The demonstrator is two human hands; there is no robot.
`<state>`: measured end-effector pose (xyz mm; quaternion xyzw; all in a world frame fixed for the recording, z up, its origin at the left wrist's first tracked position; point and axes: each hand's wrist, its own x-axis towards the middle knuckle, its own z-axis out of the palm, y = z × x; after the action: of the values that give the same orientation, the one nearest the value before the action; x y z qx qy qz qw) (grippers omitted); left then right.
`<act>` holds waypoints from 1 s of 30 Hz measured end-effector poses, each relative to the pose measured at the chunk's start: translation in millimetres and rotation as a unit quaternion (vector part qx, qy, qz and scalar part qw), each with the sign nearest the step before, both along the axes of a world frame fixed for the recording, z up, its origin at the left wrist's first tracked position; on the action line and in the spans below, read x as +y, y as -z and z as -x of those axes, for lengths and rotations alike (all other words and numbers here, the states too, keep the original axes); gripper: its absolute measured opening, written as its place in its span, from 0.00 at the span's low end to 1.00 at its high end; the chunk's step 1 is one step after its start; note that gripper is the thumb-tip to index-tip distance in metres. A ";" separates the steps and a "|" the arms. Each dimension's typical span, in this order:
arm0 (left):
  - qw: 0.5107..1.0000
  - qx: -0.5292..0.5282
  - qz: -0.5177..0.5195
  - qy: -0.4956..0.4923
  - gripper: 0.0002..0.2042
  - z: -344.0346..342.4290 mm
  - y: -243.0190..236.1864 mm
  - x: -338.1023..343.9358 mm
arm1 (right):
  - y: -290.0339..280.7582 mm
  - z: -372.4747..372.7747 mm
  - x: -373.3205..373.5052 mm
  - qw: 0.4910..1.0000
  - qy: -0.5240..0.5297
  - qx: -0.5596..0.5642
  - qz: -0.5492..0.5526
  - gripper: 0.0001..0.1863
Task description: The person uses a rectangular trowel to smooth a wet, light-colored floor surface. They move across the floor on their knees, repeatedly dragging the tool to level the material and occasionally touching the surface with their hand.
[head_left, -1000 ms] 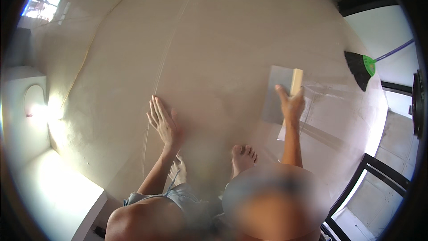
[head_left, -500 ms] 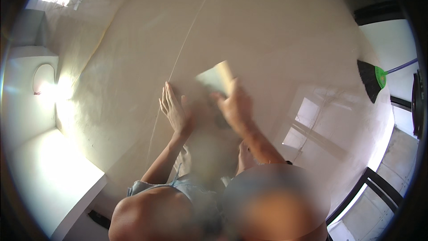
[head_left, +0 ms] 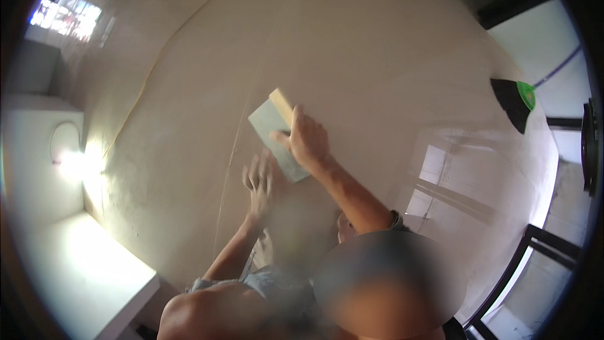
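My right hand (head_left: 309, 141) grips a wide scraper (head_left: 269, 123) by the pale wooden strip along its edge, the thumb lying on the flat grey blade. The blade is tilted over the smooth beige floor (head_left: 352, 75); whether its edge touches the floor I cannot tell. Just left of the blade's lower end, my left hand (head_left: 257, 179) reaches forward with its fingers apart and nothing in them, slightly blurred. A thin pale line (head_left: 230, 167) runs along the floor beside that hand; I cannot tell whether it is a string or a mark. A blurred patch hides the floor between my forearms.
A bright lamp (head_left: 72, 165) shines at the left, by a white block-like ledge (head_left: 94, 277). A yellowish line (head_left: 146, 85) curves along the floor. At the right lie a black-bristled broom (head_left: 513, 104) and, nearer, a dark frame (head_left: 503, 277). My bent knees fill the bottom.
My right hand has brought the scraper left and nearer, turning its blade. My left hand has moved slightly right and nearer, off the pale line. The whole view has turned a little.
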<state>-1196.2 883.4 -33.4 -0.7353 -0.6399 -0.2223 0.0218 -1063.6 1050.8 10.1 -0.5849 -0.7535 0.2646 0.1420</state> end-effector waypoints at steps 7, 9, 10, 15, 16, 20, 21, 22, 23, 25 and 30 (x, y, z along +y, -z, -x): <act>0.894 -0.053 0.288 0.338 0.34 -5.8 -30.9 -24.3 | -14.8 -287.9 -9.4 0.953 0.304 -0.007 0.012 0.44; 0.898 -0.029 0.330 0.289 0.34 -12.9 -50.3 -8.5 | -25.1 -392.5 -44.2 0.900 0.421 -0.084 -0.072 0.48; 0.906 -0.015 0.334 0.258 0.35 -10.5 -53.4 -2.9 | -19.4 -394.7 -67.7 0.908 0.391 -0.119 -0.090 0.50; 0.948 0.052 0.292 0.111 0.35 21.5 -47.1 32.0 | -4.4 -379.3 -106.2 0.916 0.349 -0.190 -0.055 0.60; 0.955 0.057 0.275 0.091 0.35 29.3 -43.8 38.9 | -15.6 -382.7 -95.1 0.903 0.406 -0.137 -0.012 0.59; 0.967 0.069 0.246 0.013 0.34 48.2 -40.8 56.7 | -19.6 -380.7 -40.4 0.914 0.392 -0.100 -0.018 0.57; 0.970 0.069 0.234 0.004 0.34 54.6 -36.3 58.3 | -12.9 -372.5 -33.6 0.931 0.331 -0.139 -0.061 0.56; 0.972 0.072 0.225 -0.009 0.33 64.3 -30.8 55.4 | -10.1 -373.1 -19.9 0.922 0.370 -0.109 -0.031 0.55; 0.975 0.069 0.213 -0.020 0.33 67.0 -26.3 56.3 | -17.0 -384.5 1.6 0.909 0.408 -0.084 -0.007 0.55; 0.980 0.036 0.192 -0.025 0.32 68.9 -20.4 54.5 | -0.5 -388.9 16.9 0.901 0.418 -0.097 -0.063 0.55; 0.985 -0.014 0.167 -0.032 0.29 84.2 -14.9 43.9 | -23.0 -335.2 48.4 0.947 0.306 -0.087 -0.040 0.55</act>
<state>-1280.4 927.3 -18.5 -0.7048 -0.6913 -0.1217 -0.1029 -728.4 1099.2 33.1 -0.8019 -0.5578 0.1262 0.1732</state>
